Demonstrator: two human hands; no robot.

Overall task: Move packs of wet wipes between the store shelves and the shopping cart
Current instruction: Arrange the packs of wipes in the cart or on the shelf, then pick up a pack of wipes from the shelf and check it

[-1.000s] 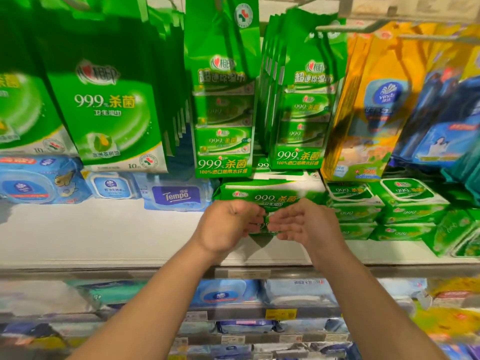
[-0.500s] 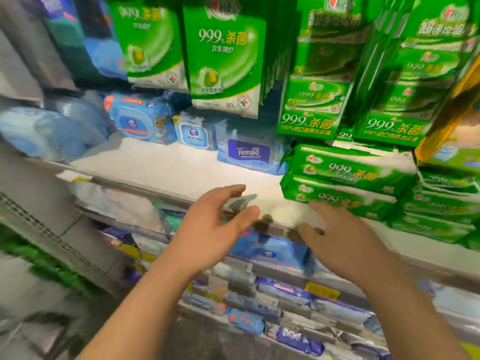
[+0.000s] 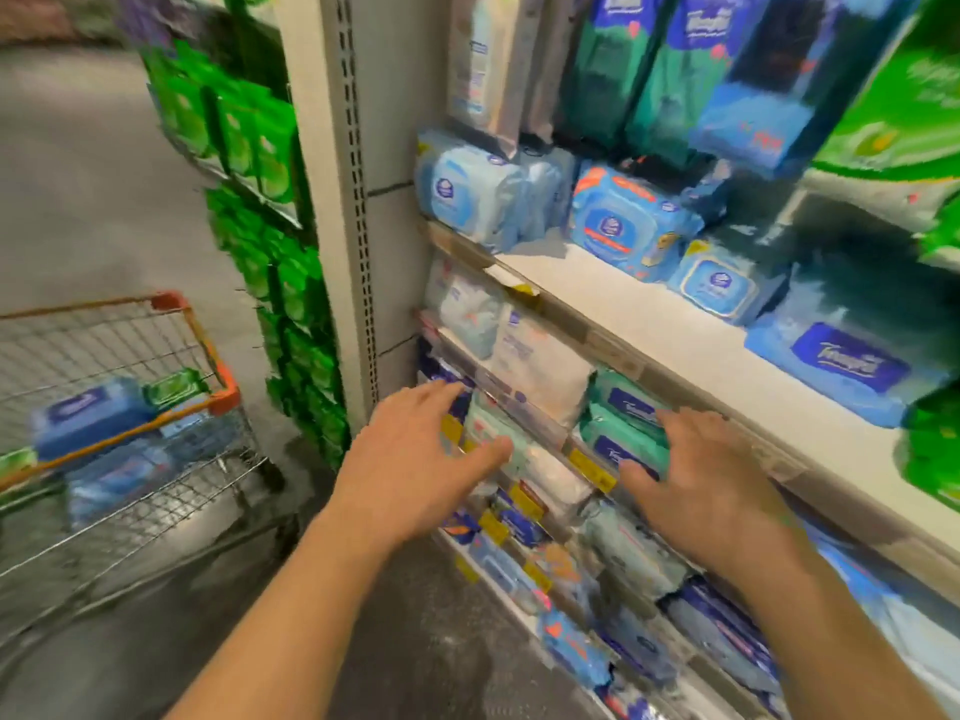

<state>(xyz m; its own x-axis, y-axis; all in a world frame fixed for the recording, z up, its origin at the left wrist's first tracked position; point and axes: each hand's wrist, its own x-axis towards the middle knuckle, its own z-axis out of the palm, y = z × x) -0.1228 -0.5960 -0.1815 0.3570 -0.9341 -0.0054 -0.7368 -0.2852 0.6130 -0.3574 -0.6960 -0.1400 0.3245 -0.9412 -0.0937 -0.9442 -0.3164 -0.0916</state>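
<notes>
Both my hands hang empty in front of the lower shelves. My left hand [image 3: 415, 454] is spread, fingers apart, just off the shelf edge. My right hand [image 3: 701, 480] is also spread, in front of teal wipe packs [image 3: 621, 407]. A wire shopping cart [image 3: 156, 449] with an orange rim stands at the left; it holds blue wipe packs [image 3: 88, 415] and a green pack [image 3: 174, 388]. On the white shelf [image 3: 649, 314] lie a blue Tempo pack [image 3: 841, 366] and other blue packs [image 3: 618, 220].
A white shelf upright [image 3: 337, 200] divides this bay from hanging green packs [image 3: 249, 142] to its left. Green packs [image 3: 935, 449] sit at the far right edge. Lower shelves hold several white and blue packs. Grey floor [image 3: 104, 200] lies beyond the cart.
My hands let go of the green pack on the shelf and pulled back, opening. The view swung left and down, bringing the cart into sight.
</notes>
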